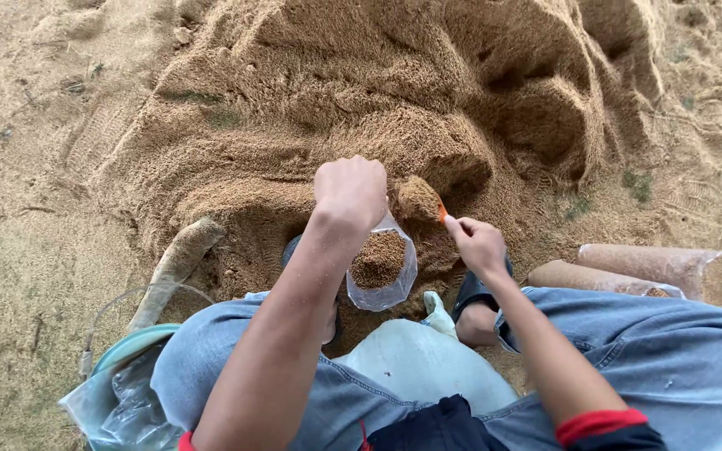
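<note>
Before the sawdust heap (378, 92), a clear bag (382, 271), partly filled, is held upright by the closed left hand (350, 190); a heaped orange scoop (422, 200) is pinched in the right hand's (480, 247) grip just above it.

Through the head camera I see my own body from above. Both forearms bare, no watch, no rings or gloves that I can make out on the left hand (350, 190) or right hand (480, 246). Sleeves (599, 422) pushed up near the elbows — dark fabric, navy or black, each ending in a red cuff band. Legs in faded light-blue jeans (678, 351), seams and stitching visible at the thighs. Dark open sandals (471, 292) on my feet — strap across the right one.
</note>
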